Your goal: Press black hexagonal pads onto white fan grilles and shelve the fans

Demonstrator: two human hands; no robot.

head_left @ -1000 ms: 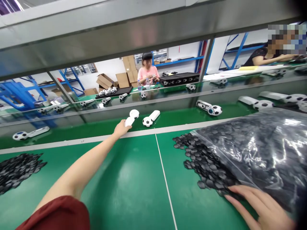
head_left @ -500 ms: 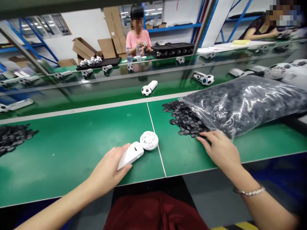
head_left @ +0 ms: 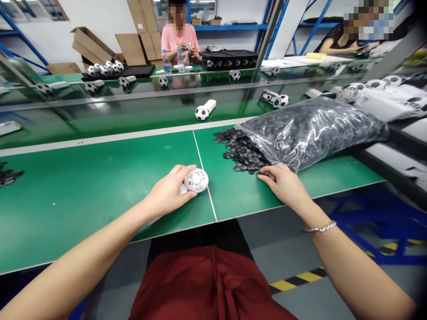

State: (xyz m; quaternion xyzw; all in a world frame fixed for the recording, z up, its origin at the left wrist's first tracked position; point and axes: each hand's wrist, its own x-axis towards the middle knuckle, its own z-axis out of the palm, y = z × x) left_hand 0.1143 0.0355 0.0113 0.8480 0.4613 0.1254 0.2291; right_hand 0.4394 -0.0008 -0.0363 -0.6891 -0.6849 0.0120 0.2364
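My left hand [head_left: 168,192] is wrapped round the handle of a white hand-held fan [head_left: 195,180] whose round grille head lies on the green table [head_left: 83,186] near its front edge. My right hand [head_left: 282,183] rests at the near edge of a pile of small black hexagon pieces [head_left: 240,149], fingers curled and pinching at them; what they hold is too small to make out. The pieces spill from a big clear plastic bag [head_left: 313,129] lying on the right of the table.
A conveyor belt [head_left: 100,118] behind the table carries a football-patterned fan [head_left: 204,110] and others. A few black pieces [head_left: 8,171] lie at the far left. Two people sit across the line. White fan parts [head_left: 383,95] are stacked at the right.
My left hand took the white fan off the conveyor and drew it back to the table's front edge. My right hand slid from the bag to the loose black pieces.
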